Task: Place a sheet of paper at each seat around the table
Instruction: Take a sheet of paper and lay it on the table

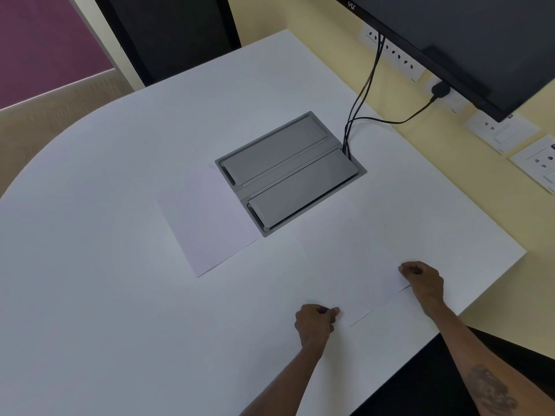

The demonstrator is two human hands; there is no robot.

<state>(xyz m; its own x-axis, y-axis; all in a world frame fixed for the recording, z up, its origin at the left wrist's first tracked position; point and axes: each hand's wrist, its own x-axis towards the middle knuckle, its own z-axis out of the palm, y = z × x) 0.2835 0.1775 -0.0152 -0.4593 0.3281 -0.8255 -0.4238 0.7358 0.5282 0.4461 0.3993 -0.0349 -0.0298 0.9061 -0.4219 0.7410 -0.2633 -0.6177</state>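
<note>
With my left hand [315, 321] and right hand [420, 277] each pinched shut on an edge of the sheet [354, 265] lying flat at the lower right of the frame, I judge I am setting it down at this seat near the edge of the table [90, 265]. Its long axis runs from lower left toward upper right. Next I should let go and fetch the second sheet [207, 223] lying mid-frame beside the grey cable box [288, 172], which points toward the upper left.

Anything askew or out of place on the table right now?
Slightly. The sheet left of the grey cable box lies skewed to the table edge, its corner touching or overlapping the box frame. The sheet pinched by the left hand and right hand lies skewed too. No damage or spills.
</note>
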